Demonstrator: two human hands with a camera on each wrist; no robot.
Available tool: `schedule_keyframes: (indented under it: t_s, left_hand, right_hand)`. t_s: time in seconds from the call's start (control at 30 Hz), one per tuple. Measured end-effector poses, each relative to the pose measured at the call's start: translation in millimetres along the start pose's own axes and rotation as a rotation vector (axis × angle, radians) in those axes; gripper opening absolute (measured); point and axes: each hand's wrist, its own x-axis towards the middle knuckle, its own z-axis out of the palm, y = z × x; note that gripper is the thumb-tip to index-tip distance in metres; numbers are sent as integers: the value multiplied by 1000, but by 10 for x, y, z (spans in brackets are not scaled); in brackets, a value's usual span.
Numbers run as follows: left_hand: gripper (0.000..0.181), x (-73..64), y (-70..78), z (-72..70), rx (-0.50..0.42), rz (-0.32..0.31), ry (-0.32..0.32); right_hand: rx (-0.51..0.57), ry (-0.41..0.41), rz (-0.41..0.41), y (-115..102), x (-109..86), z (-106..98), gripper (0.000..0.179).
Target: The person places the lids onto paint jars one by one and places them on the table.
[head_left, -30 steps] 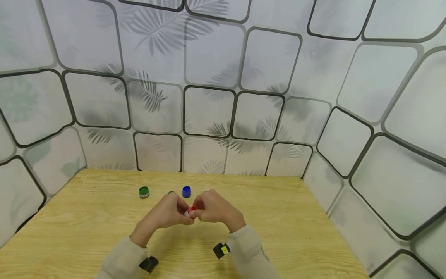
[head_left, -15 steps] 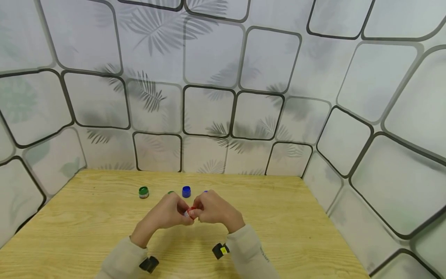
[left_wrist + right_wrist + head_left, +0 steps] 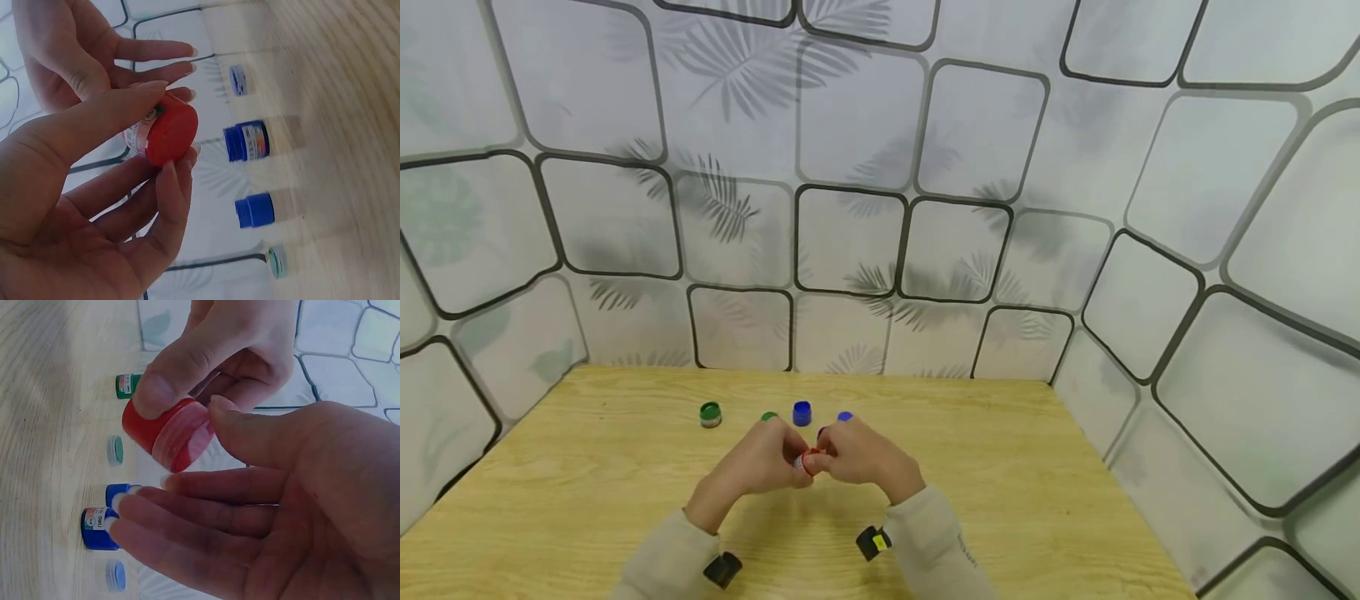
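My left hand [image 3: 769,457] grips a small red paint jar [image 3: 172,134] between thumb and fingers, held tilted above the table. A clear-sided lid [image 3: 181,440] with a reddish face sits on the jar's mouth, seen in the right wrist view. The right hand [image 3: 861,454] is just beside it, thumb tip at the lid's edge. Its other fingers [image 3: 206,487] stretch out nearly straight below the lid. In the head view the hands cover most of the red jar.
Behind the hands on the wooden table [image 3: 985,467] stand a green jar [image 3: 711,415], a blue jar [image 3: 802,413] and a second blue jar [image 3: 99,529] partly hidden by the right hand. A green lid [image 3: 115,450] and a blue lid [image 3: 115,575] lie among them. Patterned fabric walls rise behind.
The right hand has turned and shifted slightly at the red jar, uncovering more of the blue lid and the second blue jar behind it. The left hand keeps its hold, nearly in place.
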Motion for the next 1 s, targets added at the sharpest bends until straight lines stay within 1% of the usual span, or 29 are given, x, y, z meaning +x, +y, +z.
schedule_keyframes:
  t_s: [0.1, 0.2, 0.3, 0.37, 0.53, 0.67, 0.8, 0.9, 1.0]
  left_hand:
    - [11, 0, -43, -42, 39, -43, 38]
    - [13, -16, -92, -83, 48, -93, 65]
    - [11, -34, -141, -106, 32, -131, 61]
    - [10, -42, -173, -105, 24, -158, 55]
    - [13, -53, -247, -92, 54, -211, 59]
    - [16, -45, -294, -83, 81, -254, 61]
    - [17, -44, -341, -75, 95, -289, 52]
    - [21, -52, -371, -75, 102, -307, 49]
    - [25, -60, -396, -83, 104, -324, 52]
  right_hand:
    - [-17, 25, 28, 16, 12, -23, 35]
    - [-18, 51, 64, 37, 7, -56, 30]
    - [-3, 52, 83, 65, -13, -75, 26]
    - [6, 46, 81, 83, -23, -81, 26]
    - [7, 34, 69, 108, -29, -85, 26]
    - [-54, 15, 78, 103, -34, -86, 22]
    - [-143, -30, 83, 100, -49, -85, 21]
    - [-170, -80, 85, 102, -54, -88, 24]
    - [-169, -120, 83, 104, -53, -81, 28]
